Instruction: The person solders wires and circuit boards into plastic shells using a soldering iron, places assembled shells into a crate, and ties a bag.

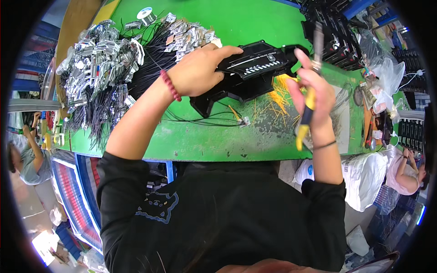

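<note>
1. Green tabletop (209, 148) fills the upper scene, a black casing (261, 57) lying near its middle, square before the worker, presumably so both hands reach it easily; take that casing as the clock's hub.

2. Silver parts (100, 63) on black wires (152, 59) form a broad heap at nine o'clock, apparently kept to one side for picking; its near wires crowd the left forearm.

3. At two o'clock, a stack of black cases (339, 43) stands beyond the casing, hemming in that far side.

4. The left hand (198, 68), a red bead bracelet (170, 85) at its wrist, grips the casing's nine o'clock end, forefinger laid along the top, seemingly to steady it. It hides that end from view.

5. Toward four o'clock, the right hand (322, 93) is curled around a tool (308, 107) with a yellow-and-black handle, thumb and forefinger apart near the casing; contact cannot be told. The tool looks tucked in the palm to free those fingertips.

6. Thin yellow strips (277, 100) lie scattered at five o'clock, cluttering the space between casing and worker; a loose wire (205, 122) trails toward six o'clock.

7. Smallest, a spool (146, 16) rests at ten o'clock, beyond the heap and clear of both hands.
</note>
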The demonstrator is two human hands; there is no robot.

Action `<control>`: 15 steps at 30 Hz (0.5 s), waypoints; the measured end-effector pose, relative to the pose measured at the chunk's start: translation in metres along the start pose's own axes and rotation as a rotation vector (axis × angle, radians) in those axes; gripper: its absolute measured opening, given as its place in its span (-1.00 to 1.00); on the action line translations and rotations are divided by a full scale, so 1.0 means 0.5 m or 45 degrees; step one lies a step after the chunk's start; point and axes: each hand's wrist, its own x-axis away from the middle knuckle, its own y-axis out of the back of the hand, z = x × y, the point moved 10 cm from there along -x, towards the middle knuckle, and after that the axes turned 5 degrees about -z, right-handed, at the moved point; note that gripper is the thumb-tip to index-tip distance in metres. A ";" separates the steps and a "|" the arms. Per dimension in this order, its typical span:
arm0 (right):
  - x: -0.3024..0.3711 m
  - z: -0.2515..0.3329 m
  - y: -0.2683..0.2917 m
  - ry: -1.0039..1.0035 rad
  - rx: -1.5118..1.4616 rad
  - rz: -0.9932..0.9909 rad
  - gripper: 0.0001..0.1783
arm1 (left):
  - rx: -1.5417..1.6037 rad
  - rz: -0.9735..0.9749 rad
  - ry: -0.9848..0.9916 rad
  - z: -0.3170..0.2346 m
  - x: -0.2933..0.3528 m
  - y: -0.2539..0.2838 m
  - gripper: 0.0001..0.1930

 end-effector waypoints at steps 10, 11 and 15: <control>0.043 0.012 -0.143 0.228 0.178 0.402 -0.65 | -0.138 -0.128 -0.269 -0.009 0.012 -0.024 -0.36; 0.046 0.009 -0.147 0.201 0.172 0.412 -0.61 | -0.221 -0.345 -0.309 -0.038 0.038 0.010 -0.48; 0.060 0.004 -0.161 0.171 0.231 0.452 -0.59 | -0.039 -0.356 -0.075 -0.098 0.147 -0.041 -0.67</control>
